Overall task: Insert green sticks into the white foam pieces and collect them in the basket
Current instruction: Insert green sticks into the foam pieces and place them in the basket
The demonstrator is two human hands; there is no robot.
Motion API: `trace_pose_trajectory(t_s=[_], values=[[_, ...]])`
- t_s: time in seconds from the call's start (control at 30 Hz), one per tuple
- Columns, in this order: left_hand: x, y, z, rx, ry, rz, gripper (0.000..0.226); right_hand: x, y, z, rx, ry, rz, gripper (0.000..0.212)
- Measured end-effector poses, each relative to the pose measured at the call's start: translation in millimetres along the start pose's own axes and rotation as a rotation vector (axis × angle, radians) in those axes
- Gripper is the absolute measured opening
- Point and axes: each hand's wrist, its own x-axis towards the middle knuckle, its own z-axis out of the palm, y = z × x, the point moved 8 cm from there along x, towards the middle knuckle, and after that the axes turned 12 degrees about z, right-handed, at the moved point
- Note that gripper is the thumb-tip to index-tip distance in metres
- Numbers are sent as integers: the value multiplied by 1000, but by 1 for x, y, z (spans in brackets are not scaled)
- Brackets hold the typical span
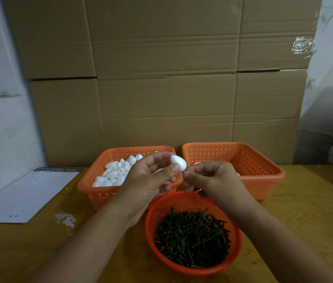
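Here, a white foam piece (178,162) is pinched by the left hand (147,180) at thumb and fingertips, raised above the worktop (39,242) so its end is exposed. The right hand (212,178) is curled against it, seemingly on a green stick, though that cannot be confirmed. Sticks (192,237) are kept close in the round basket (151,231); the right orange basket (263,170) presumably receives finished pieces.

right basket (249,160) contents: largely hidden behind the right hand (212,178).
stick in right hand: too small to be made out.
notepad (25,197) print: blurred, unreadable; left corner cut off.
forearms: cut off at the near edge.
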Motion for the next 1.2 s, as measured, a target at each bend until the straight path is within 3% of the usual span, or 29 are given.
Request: trace_pose_trajectory(t_s=[0.17, 0.37, 0.5, 0.87, 1.03, 1.2], values=[[1, -2, -1, -7, 2, -16, 35, 1, 1, 2, -47, -16, -16, 7], [1, -8, -2, -43, -7, -53, 51, 2, 2, 3, -56, -23, -20, 6], [0, -6, -2, -28, 0, -52, 34, 1, 2, 5, -53, -21, -29, 7], [0, -7, -3, -12, 22, -69, 28, 2, 1, 4, -51, -17, -19, 9], [0, -14, -3, -106, 48, -100, 32, 1, 0, 4, -63, -16, -31, 10], [0, -15, -1, -127, 51, -109, 51, 1, -1, 4, -58, -13, -35, 10]])
